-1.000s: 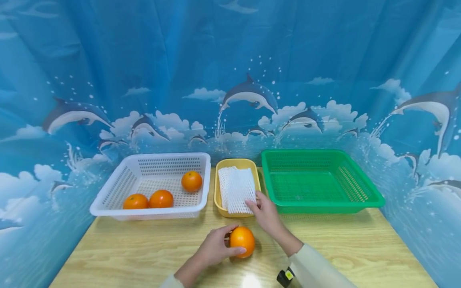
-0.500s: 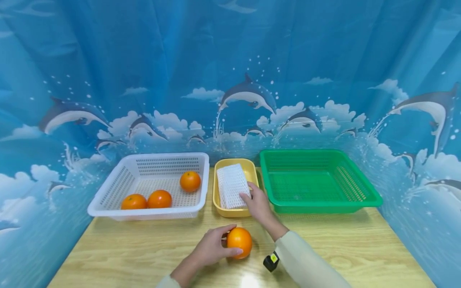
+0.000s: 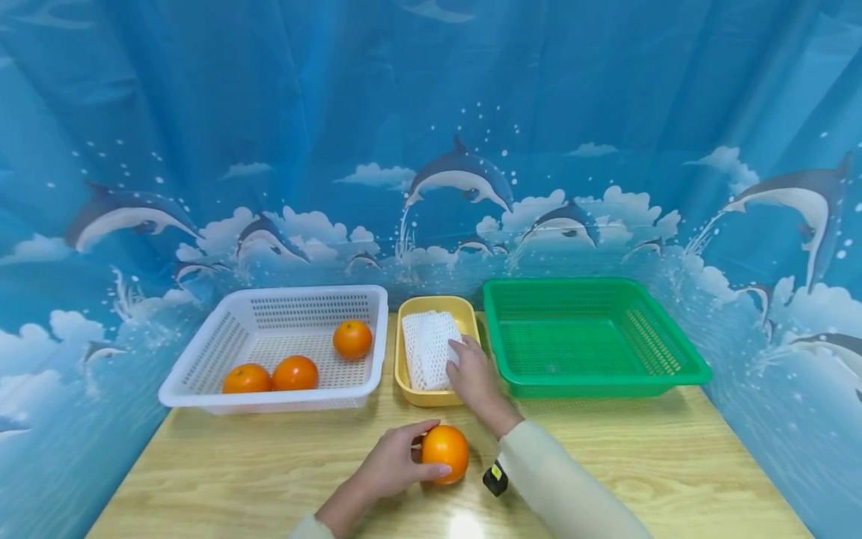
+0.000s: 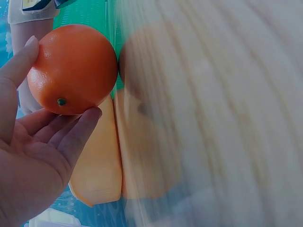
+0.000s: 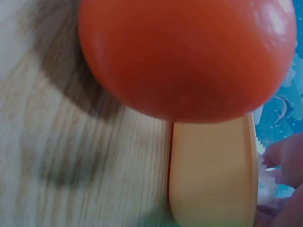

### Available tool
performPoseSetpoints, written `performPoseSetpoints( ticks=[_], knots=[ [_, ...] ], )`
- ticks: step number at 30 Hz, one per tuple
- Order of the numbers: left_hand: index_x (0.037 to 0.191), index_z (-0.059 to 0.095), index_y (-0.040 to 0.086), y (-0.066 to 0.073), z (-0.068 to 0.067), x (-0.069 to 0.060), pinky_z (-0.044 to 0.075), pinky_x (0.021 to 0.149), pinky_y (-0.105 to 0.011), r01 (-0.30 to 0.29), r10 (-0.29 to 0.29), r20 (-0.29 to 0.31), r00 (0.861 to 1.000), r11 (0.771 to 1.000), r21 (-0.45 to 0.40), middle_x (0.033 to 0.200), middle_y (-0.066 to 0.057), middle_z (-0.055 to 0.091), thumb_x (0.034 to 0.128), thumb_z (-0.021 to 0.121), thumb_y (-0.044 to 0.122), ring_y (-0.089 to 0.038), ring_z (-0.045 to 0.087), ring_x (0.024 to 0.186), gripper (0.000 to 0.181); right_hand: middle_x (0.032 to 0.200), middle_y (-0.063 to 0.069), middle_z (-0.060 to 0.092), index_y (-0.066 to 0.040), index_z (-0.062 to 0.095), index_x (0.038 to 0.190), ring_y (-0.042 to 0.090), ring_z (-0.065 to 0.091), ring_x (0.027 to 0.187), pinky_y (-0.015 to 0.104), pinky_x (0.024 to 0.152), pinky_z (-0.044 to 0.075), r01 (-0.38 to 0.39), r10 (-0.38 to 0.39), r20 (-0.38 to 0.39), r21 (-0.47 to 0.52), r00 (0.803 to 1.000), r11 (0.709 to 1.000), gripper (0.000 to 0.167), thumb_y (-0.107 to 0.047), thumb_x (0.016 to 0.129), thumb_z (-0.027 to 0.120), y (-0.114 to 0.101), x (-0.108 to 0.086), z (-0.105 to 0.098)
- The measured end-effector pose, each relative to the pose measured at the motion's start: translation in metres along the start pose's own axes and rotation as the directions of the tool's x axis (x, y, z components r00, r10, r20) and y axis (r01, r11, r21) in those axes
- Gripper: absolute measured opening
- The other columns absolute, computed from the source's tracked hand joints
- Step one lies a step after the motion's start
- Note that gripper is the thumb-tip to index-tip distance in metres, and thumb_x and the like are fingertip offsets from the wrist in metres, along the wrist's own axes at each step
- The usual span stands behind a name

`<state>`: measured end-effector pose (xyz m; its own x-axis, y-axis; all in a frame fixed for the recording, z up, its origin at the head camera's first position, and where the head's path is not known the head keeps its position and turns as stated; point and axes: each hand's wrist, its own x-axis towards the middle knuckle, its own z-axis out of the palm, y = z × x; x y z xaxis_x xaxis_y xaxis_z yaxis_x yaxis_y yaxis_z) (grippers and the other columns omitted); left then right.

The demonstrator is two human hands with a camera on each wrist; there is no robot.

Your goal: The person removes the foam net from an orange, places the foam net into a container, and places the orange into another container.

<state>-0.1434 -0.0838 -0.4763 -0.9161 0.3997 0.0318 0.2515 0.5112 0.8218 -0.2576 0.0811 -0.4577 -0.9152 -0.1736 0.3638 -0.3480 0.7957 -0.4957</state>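
Note:
An orange (image 3: 446, 454) sits on the table, and my left hand (image 3: 396, 463) holds it from the left with thumb and fingers around its side. The left wrist view shows the green stem end of the orange. White foam net sleeves (image 3: 426, 348) lie overlapping in a small yellow tray (image 3: 431, 400) beyond the orange. Reaching over the tray's right side, my right hand (image 3: 474, 378) pinches the edge of the top sleeve. In the right wrist view, bits of white foam (image 5: 266, 184) show between the fingers (image 5: 289, 158); most of that hand is out of frame.
To the left is a white basket (image 3: 269, 400) with three oranges (image 3: 295, 372) in it. A green basket (image 3: 599, 389) stands at the right, close to the yellow tray. Behind everything hangs a blue dolphin curtain (image 3: 431, 90). A black wrist camera (image 3: 495, 479) hangs at the right sleeve.
My right hand has moved left and slightly farther over the tray, shifting the top foam sleeve left over the other one. The left hand stays around the orange.

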Motion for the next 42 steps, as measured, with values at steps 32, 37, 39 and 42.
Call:
performPoseSetpoints(
  ticks=[32,37,39,42],
  knots=[
    [0.135,0.053,-0.002,0.004,0.0,0.0,0.055,0.086,-0.029,0.019,-0.018,0.025,1.0,0.999,-0.034,0.129,-0.017,0.06,0.0798,0.08,0.036,-0.027,0.064,0.108,0.072,0.113,0.008,0.071,-0.005,0.07,0.113,0.025,0.065,0.105,0.043,0.093,0.049,0.218,-0.124,0.35,-0.244,0.929,0.945,0.025,-0.012,0.092,0.058,0.002,0.015,0.003],
    [0.135,0.053,-0.002,0.004,0.0,0.001,0.055,0.085,-0.027,0.02,-0.019,0.029,0.999,0.999,-0.042,0.128,-0.017,0.061,0.0805,0.079,0.036,-0.026,0.064,0.107,0.071,0.096,0.01,0.07,-0.004,0.064,0.11,0.026,0.066,0.087,0.041,0.084,0.052,0.191,-0.1,0.355,-0.23,0.929,0.954,0.022,-0.015,0.091,0.06,0.001,0.017,-0.001],
    [0.134,0.054,-0.002,0.003,0.0,0.002,0.055,0.085,-0.027,0.02,-0.019,0.029,0.999,0.999,-0.042,0.128,-0.017,0.061,0.0805,0.079,0.036,-0.026,0.064,0.107,0.07,0.085,0.009,0.066,-0.006,0.06,0.105,0.025,0.063,0.076,0.04,0.077,0.052,0.172,-0.093,0.337,-0.213,0.937,0.962,0.018,-0.017,0.091,0.061,0.001,0.017,-0.002],
    [0.133,0.055,-0.001,0.003,0.001,0.002,0.056,0.085,-0.027,0.018,-0.017,0.029,0.999,0.999,-0.044,0.127,-0.016,0.062,0.08,0.08,0.036,-0.026,0.064,0.106,0.069,0.08,0.006,0.061,-0.008,0.056,0.098,0.023,0.057,0.073,0.039,0.073,0.049,0.158,-0.103,0.28,-0.181,0.955,0.971,0.014,-0.018,0.091,0.063,0.001,0.017,-0.002]
  ],
)
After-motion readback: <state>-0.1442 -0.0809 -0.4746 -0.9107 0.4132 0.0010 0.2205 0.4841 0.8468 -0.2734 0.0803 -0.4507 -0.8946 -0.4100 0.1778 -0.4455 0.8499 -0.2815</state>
